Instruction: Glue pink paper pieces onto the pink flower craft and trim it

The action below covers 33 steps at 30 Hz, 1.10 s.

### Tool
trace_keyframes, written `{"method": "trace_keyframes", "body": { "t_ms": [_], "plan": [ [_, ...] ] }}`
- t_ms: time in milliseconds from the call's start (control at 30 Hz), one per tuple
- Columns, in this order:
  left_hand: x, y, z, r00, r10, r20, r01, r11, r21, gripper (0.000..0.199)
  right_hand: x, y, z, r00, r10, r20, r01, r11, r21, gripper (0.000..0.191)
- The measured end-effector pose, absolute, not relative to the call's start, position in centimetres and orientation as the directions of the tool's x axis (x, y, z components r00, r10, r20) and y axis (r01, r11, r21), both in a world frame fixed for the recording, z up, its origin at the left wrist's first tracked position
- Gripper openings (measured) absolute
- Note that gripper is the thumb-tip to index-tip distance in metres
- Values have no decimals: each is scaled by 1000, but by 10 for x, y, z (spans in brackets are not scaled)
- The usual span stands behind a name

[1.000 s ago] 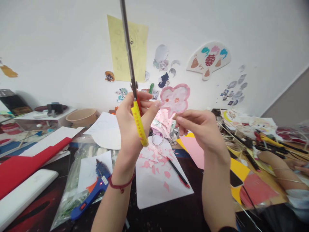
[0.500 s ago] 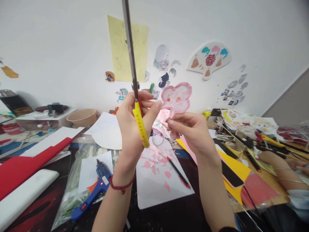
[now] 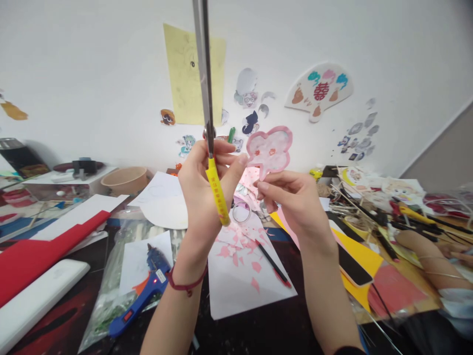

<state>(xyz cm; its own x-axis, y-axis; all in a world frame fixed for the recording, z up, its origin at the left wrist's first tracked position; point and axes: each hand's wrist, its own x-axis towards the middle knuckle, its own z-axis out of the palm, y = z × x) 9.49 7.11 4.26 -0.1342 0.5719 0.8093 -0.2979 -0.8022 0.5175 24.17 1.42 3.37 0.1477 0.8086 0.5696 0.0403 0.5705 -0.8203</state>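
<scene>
My left hand is closed with the scissors hooked in it, the long metal blades pointing up and a yellow-wrapped handle loop hanging by the thumb. Its thumb tip meets the left edge of a small pink cloud-shaped cutout with a darker pink rim and little red flowers. My right hand pinches the lower edge of this cutout between thumb and fingers. Beneath both hands lies a sheet of white paper scattered with pink paper scraps, plus a black pencil and a roll of clear tape.
Left of my forearm rests a blue glue gun with a lit red light. Red card and a white box lie farther left. A phone sits on yellow paper at right. Another person's arm reaches in there.
The scissors have tilted slightly, their blades shifting a little to the right. Both hands and the pink cutout have stayed almost in place.
</scene>
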Motion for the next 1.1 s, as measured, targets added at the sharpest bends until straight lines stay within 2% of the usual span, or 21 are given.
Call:
{"method": "trace_keyframes", "body": {
  "t_ms": [200,367,600,767,933,1100],
  "plan": [
    [94,68,45,-151,587,795,-280,-797,535,25,242,14,35,150,801,579,76,574,-815,4],
    [94,69,45,-151,589,794,-283,-795,536,27,255,17,37,233,782,579,111,570,-814,6],
    [96,73,43,-158,594,789,-280,-793,541,22,283,27,39,445,611,655,155,668,-728,7],
    [100,77,42,-149,621,769,-303,-769,562,23,269,19,40,299,662,687,192,664,-723,23],
    [103,82,42,-94,687,720,-311,-708,635,23,261,15,40,292,669,683,214,650,-729,14],
    [104,92,39,-30,730,683,-323,-654,684,23,269,21,39,315,653,688,264,637,-725,16]
  ]
}}
